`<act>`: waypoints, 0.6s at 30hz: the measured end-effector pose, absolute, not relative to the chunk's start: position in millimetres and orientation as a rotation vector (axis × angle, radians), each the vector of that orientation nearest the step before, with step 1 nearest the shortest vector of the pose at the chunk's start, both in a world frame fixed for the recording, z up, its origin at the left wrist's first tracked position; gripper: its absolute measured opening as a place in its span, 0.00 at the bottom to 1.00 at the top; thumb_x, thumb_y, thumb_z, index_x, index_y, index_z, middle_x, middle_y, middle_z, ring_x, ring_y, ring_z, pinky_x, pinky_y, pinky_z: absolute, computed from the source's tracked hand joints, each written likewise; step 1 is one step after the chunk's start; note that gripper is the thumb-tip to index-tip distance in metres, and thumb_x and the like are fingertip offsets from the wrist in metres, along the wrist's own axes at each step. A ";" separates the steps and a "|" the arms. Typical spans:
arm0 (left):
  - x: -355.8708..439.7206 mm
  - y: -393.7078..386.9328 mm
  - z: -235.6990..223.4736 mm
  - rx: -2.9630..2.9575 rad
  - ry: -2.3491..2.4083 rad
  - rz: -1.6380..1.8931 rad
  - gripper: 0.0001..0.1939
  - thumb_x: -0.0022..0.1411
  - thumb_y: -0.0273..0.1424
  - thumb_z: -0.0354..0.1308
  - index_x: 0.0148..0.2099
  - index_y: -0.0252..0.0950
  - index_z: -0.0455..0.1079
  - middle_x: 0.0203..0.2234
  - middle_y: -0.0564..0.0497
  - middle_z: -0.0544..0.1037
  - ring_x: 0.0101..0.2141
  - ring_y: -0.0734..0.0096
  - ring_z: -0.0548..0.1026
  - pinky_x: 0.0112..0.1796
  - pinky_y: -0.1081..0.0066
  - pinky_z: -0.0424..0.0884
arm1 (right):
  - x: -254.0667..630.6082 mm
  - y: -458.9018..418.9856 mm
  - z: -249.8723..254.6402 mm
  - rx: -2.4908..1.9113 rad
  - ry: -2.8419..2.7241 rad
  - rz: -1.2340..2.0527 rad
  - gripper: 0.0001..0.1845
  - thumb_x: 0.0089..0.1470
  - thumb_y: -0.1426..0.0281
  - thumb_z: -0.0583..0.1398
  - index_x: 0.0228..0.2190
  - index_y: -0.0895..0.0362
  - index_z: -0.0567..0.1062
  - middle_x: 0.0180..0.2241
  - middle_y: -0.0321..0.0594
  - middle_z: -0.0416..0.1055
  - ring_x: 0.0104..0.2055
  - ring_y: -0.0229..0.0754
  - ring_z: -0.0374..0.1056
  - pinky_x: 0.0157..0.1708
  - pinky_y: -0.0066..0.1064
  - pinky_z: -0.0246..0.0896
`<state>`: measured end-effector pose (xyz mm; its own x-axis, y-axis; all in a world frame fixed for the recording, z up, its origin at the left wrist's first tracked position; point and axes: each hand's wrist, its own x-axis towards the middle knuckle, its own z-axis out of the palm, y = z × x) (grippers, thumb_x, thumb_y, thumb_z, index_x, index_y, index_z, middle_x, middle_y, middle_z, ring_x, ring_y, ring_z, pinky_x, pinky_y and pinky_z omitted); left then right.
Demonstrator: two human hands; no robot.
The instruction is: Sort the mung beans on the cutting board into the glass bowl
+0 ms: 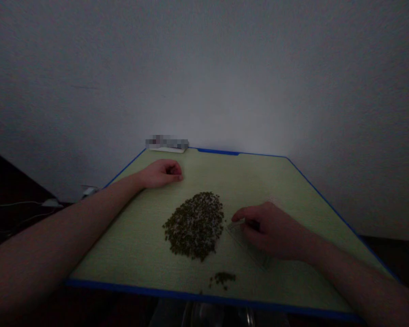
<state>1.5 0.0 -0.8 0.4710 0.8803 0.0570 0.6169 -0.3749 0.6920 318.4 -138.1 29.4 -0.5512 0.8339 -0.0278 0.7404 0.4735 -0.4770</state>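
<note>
A broad pile of small greenish-brown grains mixed with white ones (196, 225) lies on the pale green tabletop (136, 254). My left hand (162, 174) rests on the table behind and to the left of the pile, its fingers loosely curled in, with nothing visible in them. Just right of the pile is my right hand (259, 227), index finger bent toward the grains and thumb apart from it. Beneath it lies a faint, clear flat rectangular thing (261, 262), partly hidden by the hand. Closer to me sits a small cluster of dark grains (224, 277).
Blue edging (139, 289) runs around the table. At the back left stands a white tray-like thing (168, 149) with blurred contents. A plain wall (225, 91) rises behind. White cables (17, 204) lie at the left. Shiny round metal (218, 314) shows below the front edge.
</note>
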 end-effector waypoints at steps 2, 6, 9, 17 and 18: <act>1.9 -0.5 -0.3 2.109 1.240 0.563 0.14 0.52 0.40 0.59 0.32 0.33 0.66 0.20 0.56 0.66 0.22 0.78 0.63 0.23 0.76 0.60 | 319.0 -137.8 30.5 -1.383 -2.512 0.679 0.18 0.45 0.76 0.54 0.37 0.56 0.78 0.17 0.32 0.68 0.18 0.32 0.59 0.20 0.25 0.49; 2.8 -1.5 0.6 2.100 1.240 0.585 0.14 0.51 0.40 0.59 0.31 0.33 0.66 0.21 0.56 0.66 0.23 0.78 0.63 0.24 0.75 0.60 | 316.1 -139.1 30.0 -1.373 -2.519 0.745 0.18 0.45 0.76 0.54 0.37 0.56 0.78 0.16 0.31 0.66 0.18 0.32 0.59 0.20 0.25 0.48; 2.8 -1.5 0.7 2.108 1.247 0.576 0.14 0.51 0.40 0.59 0.31 0.33 0.66 0.21 0.56 0.66 0.23 0.77 0.63 0.24 0.75 0.60 | 314.3 -139.6 28.7 -1.379 -2.493 0.701 0.18 0.45 0.77 0.54 0.36 0.55 0.78 0.16 0.30 0.66 0.17 0.31 0.58 0.20 0.25 0.48; -0.5 2.4 -3.0 2.134 1.239 0.584 0.14 0.51 0.40 0.60 0.32 0.33 0.66 0.21 0.55 0.67 0.23 0.77 0.64 0.24 0.75 0.60 | 313.7 -135.8 24.9 -1.416 -2.435 0.660 0.16 0.46 0.76 0.54 0.35 0.55 0.77 0.16 0.30 0.67 0.17 0.32 0.58 0.19 0.25 0.48; -0.5 2.5 -3.3 2.134 1.237 0.589 0.14 0.51 0.40 0.60 0.31 0.33 0.66 0.21 0.55 0.67 0.23 0.77 0.63 0.24 0.75 0.60 | 312.7 -135.8 24.3 -1.415 -2.428 0.652 0.16 0.46 0.75 0.53 0.36 0.55 0.77 0.16 0.30 0.67 0.17 0.32 0.58 0.20 0.25 0.48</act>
